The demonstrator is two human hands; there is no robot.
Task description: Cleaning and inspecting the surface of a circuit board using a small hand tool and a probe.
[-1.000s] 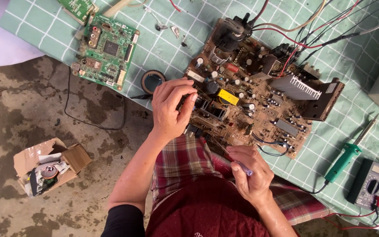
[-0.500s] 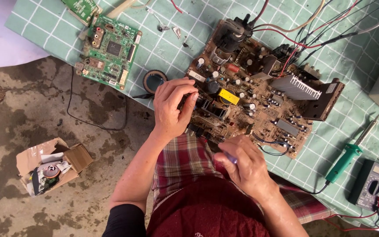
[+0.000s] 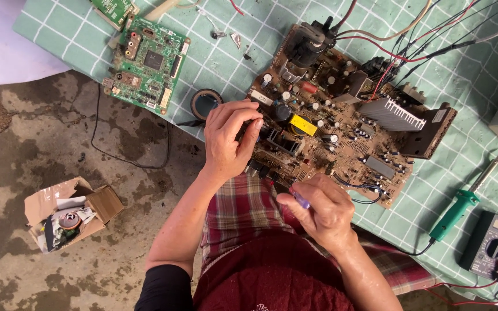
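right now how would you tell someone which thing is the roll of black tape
Start at the big brown circuit board on the green checked tablecloth. Just off its left edge, beside the left hand, lies the roll of black tape: the only round dark ring, between the brown board and the small green board.

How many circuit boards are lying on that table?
3. The big brown board sits under the left hand; a green board lies at the table's left end; another green board is cut off by the top edge. More may lie beyond view.
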